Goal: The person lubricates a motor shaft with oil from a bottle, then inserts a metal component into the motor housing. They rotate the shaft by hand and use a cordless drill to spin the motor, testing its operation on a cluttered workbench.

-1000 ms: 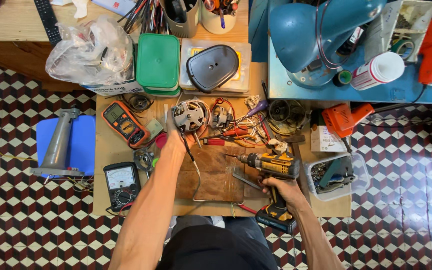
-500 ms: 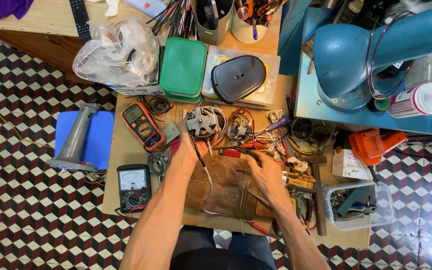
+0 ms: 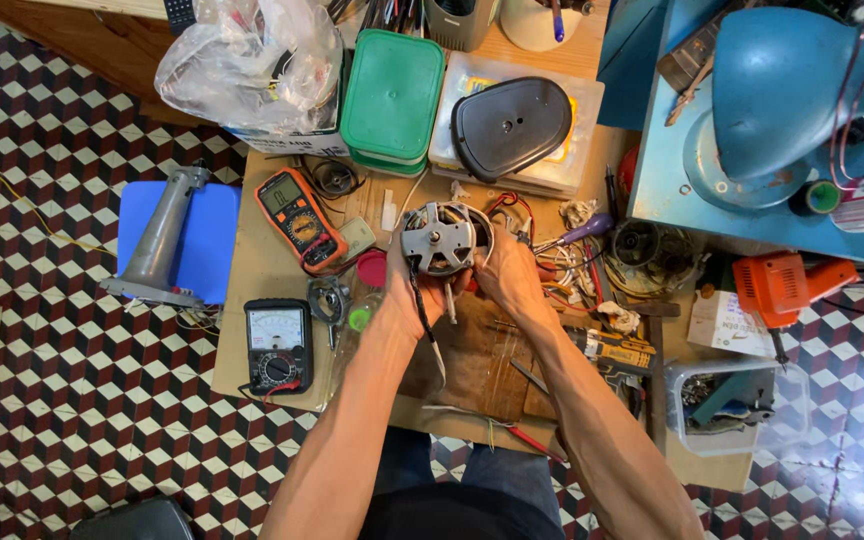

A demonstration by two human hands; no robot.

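You hold a round grey metal motor (image 3: 440, 238) with copper windings and trailing wires above the desk (image 3: 252, 330). Your left hand (image 3: 410, 290) cups it from the left, your right hand (image 3: 508, 277) from the right, both closed around its rim.

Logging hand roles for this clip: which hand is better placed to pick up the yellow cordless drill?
Right, probably. The right hand holds the motor on the side where the drill lies, just beyond its forearm. The left hand would have to cross over.
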